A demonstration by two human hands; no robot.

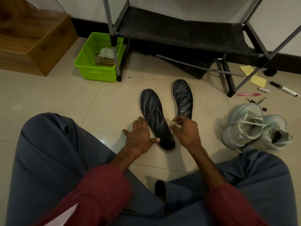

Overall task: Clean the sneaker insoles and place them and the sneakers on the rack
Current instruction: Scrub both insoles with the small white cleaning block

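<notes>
Two black insoles streaked with white marks lie on the tiled floor in front of me. The nearer insole point(156, 118) sits between my hands, and the farther insole point(183, 97) lies to its right. My left hand point(140, 137) rests flat on the floor, its fingers and thumb touching the nearer insole's left edge. My right hand point(187, 129) hovers at that insole's right edge, pinching a small pale wipe point(174, 125). A pair of pale sneakers point(254, 126) stands to the right. The black rack point(184, 31) stands behind the insoles.
A green basket point(96, 69) holding a white tissue and a folded cloth sits left of the rack, beside a wooden box point(32, 39). Yellow notes point(258, 80), a marker point(284, 90), a pink pen and keys lie at right. My crossed legs fill the foreground.
</notes>
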